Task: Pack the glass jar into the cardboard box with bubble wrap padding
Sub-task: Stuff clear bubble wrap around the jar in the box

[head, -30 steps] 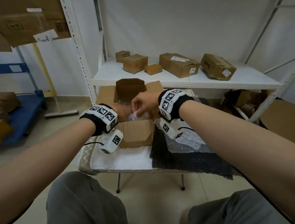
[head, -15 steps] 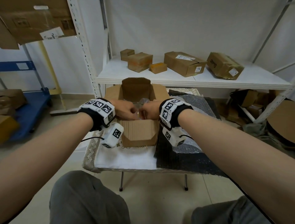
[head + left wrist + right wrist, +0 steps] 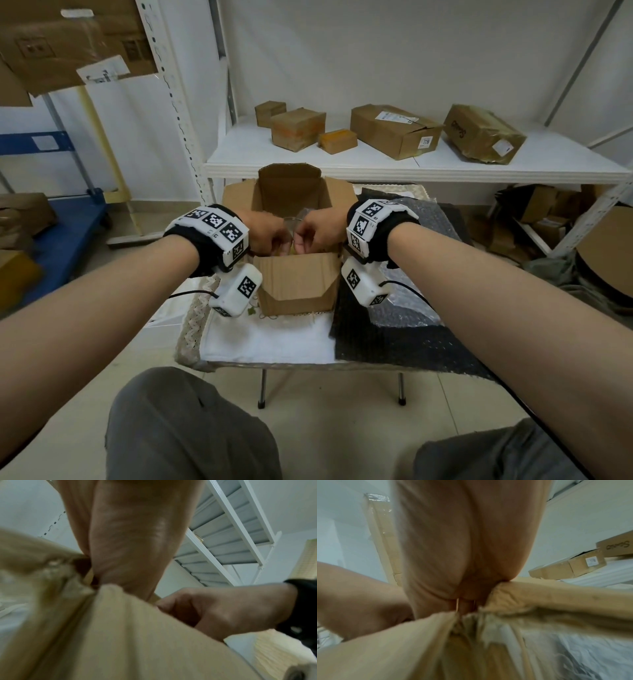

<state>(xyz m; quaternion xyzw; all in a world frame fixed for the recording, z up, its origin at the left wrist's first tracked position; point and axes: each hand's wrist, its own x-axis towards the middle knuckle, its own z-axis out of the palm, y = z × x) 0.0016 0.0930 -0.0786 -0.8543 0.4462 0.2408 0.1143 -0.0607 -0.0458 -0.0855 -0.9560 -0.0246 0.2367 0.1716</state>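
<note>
My two hands meet over the open top of the cardboard box, which stands on the white cloth of a small folding table. My left hand comes in over the box's left edge and my right hand over its right edge, both with fingers curled down into the opening, knuckles nearly touching. Between them I can just make out a curved glass rim and a bit of clear wrap — the glass jar, sitting inside the box, mostly hidden behind my hands. Both hands look closed around something there, but I cannot tell whether they grip the jar itself or the wrap around it.

From the left wrist view, my palm fills the frame and dips behind the box wall, with my right hand bunched into a loose fist just across from it. The right wrist view is the mirror of that: my palm drops behind the torn box flap, the fingertips out of sight.

The box's back flap stands upright and the near flap hangs down its front. Just right of the box, a sheet of bubble wrap lies on a black mat. Behind the box, a white shelf carries several closed cartons.
</note>
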